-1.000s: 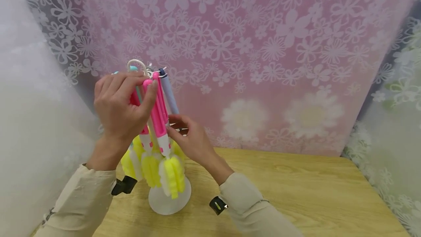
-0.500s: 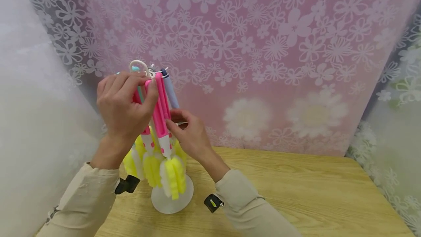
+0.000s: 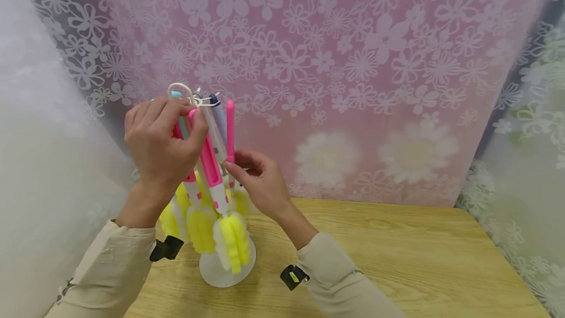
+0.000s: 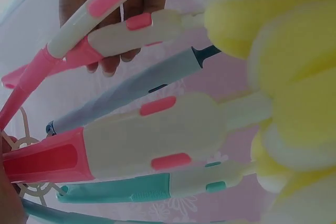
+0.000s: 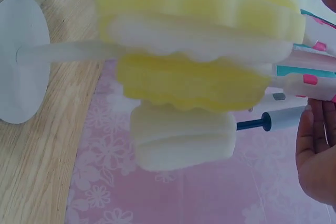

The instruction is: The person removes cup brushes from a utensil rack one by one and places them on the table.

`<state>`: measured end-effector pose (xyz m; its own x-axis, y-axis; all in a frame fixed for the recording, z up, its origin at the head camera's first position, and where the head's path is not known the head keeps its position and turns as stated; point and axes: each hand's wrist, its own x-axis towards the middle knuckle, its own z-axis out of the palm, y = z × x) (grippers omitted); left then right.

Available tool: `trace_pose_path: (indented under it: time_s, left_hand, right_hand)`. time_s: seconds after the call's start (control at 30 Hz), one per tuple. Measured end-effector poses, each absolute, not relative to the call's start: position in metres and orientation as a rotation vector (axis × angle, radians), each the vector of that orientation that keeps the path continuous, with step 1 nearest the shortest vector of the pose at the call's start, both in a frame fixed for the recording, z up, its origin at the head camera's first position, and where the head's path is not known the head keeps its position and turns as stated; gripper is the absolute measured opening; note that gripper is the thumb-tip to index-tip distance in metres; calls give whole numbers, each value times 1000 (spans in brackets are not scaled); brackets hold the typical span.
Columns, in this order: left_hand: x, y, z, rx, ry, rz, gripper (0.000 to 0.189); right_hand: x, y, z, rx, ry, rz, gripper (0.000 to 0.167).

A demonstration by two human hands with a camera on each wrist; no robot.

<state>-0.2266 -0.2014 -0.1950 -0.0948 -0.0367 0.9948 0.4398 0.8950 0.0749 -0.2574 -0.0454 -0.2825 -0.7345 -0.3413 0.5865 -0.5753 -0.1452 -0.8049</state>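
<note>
Several sponge bottle brushes hang handle-up from a white rack [image 3: 181, 85], their yellow-and-white sponge heads [image 3: 234, 244] bunched below. My left hand [image 3: 161, 146] is at the rack's top, thumb and index finger pinching the upper end of a pink-handled bottle brush [image 3: 208, 161]. With thumb and fingers, my right hand [image 3: 265, 180] pinches another pink-handled bottle brush [image 3: 230, 126] low on its handle. That handle stands upright, its top end apart from the rack's hooks. In the left wrist view, the right hand's fingers [image 4: 142, 3] lie behind its white neck [image 4: 131, 35].
The rack's round white base [image 3: 218, 278] stands on a wood-grain table [image 3: 375, 249]. A blue-grey handled brush [image 3: 220, 121] hangs just behind the right hand's brush. A pink floral curtain [image 3: 331, 87] rises behind the table; whitish sheets flank both sides.
The pink-handled brush in my right hand has swung right, its top leaving the rack's hook, so a gap now shows beside the other pink handle. My left hand stays at the top.
</note>
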Motion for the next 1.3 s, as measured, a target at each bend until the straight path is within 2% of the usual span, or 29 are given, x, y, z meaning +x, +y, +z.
trace_pose_path:
  time_s: [0.53, 0.93, 1.13, 1.3]
  left_hand:
    - [-227, -202, -199, -318, -1660, -428, 39]
    - [-227, -204, -195, -328, -1642, -453, 37]
    - [-226, -206, -193, -339, -1643, -442, 40]
    - [-224, -207, -193, -340, -1643, -450, 41]
  right_hand:
    - [-254, -12, -321, 985, -2110, 1889, 28]
    - [-253, 31, -336, 745, -2209, 1835, 22]
    - [-268, 46, -364, 577, -2341, 1837, 20]
    - [-273, 55, -381, 405, -2469, 1863, 26]
